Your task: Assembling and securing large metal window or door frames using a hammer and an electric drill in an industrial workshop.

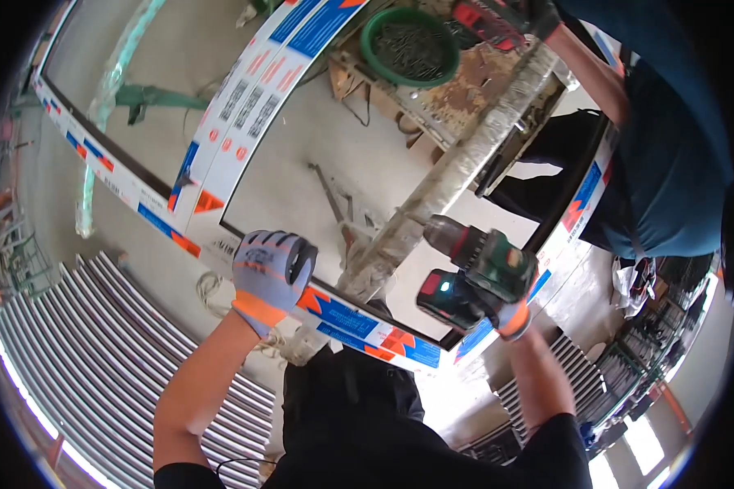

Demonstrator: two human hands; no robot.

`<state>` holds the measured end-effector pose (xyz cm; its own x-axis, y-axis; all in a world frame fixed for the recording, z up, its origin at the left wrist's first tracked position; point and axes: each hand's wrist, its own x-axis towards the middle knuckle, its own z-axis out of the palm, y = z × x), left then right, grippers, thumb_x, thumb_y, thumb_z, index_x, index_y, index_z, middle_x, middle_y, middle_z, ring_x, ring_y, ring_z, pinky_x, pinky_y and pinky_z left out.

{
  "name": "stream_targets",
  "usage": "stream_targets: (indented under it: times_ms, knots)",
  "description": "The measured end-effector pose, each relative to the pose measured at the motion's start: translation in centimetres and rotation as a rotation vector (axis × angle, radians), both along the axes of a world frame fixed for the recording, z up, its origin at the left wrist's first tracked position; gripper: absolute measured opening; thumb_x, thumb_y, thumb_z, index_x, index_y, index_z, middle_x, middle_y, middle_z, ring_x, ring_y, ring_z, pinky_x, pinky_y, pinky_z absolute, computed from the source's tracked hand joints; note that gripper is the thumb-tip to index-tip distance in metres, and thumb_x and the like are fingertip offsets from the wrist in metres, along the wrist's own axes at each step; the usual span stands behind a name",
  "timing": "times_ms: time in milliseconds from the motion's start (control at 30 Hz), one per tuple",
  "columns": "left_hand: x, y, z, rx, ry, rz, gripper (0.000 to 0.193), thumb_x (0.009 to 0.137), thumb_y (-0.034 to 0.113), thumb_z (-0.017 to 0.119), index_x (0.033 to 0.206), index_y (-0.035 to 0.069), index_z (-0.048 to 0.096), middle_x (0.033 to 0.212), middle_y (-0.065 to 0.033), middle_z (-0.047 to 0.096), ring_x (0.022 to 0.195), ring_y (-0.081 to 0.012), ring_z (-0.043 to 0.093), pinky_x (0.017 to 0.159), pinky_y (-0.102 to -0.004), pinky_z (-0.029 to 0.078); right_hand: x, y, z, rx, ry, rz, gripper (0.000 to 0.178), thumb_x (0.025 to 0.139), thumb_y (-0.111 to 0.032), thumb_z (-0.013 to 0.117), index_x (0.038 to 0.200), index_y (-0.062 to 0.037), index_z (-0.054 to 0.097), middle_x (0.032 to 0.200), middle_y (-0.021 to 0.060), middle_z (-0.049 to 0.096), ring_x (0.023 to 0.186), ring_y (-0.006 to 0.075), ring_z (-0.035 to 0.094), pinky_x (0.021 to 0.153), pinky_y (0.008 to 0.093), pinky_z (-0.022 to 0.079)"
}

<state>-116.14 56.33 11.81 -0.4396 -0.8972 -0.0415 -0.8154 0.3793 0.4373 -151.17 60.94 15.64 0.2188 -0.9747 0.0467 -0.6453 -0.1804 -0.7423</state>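
A white window frame [347,319] with blue and orange film lies across the view in front of me. My left hand [271,273], in a grey glove with an orange cuff, is closed around its near rail, beside the joint with the crossbar [236,122]. Its fingertips are partly hidden. My right hand [497,314], gloved as well, grips a green and black cordless drill [489,265] by the handle. The drill is above the frame's near right corner, its chuck pointing left and away from the rail. A small light glows on its battery.
At the upper right a co-worker's gloved hand holds a red cordless drill [491,23]. A green bowl of screws [409,47] stands on a worn bench. A wrapped support beam [457,175] runs under the frame. Long metal profiles [130,359] lie at the lower left.
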Motion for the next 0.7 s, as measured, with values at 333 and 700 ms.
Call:
stream_targets:
  times_ms: [333,700]
  knots:
    - [-17.7,-27.2,-15.7,-0.042,-0.380,-0.178,0.028,0.085,0.034,0.061,0.103,0.012,0.062,0.099,-0.0113,0.068,0.096,-0.0298,0.064,0.083,-0.0433,0.049,2.6,9.4,-1.6,0.367,-0.977,-0.985,0.034,0.086,-0.040,0.066,0.085,-0.0076,0.056,0.072,-0.0012,0.055,0.064,0.0091,0.052,0.058,0.0233,0.041]
    - [-25.4,-34.2,-25.4,-0.095,-0.536,0.027,0.037,0.081,0.035,0.066,0.107,0.008,0.067,0.108,-0.0152,0.068,0.102,-0.0300,0.065,0.086,-0.0402,0.053,2.2,12.4,-3.9,0.395,-1.374,-1.118,0.052,0.086,-0.036,0.068,0.118,-0.0003,0.048,0.083,0.0071,0.060,0.073,0.0178,0.060,0.067,0.0313,0.050]
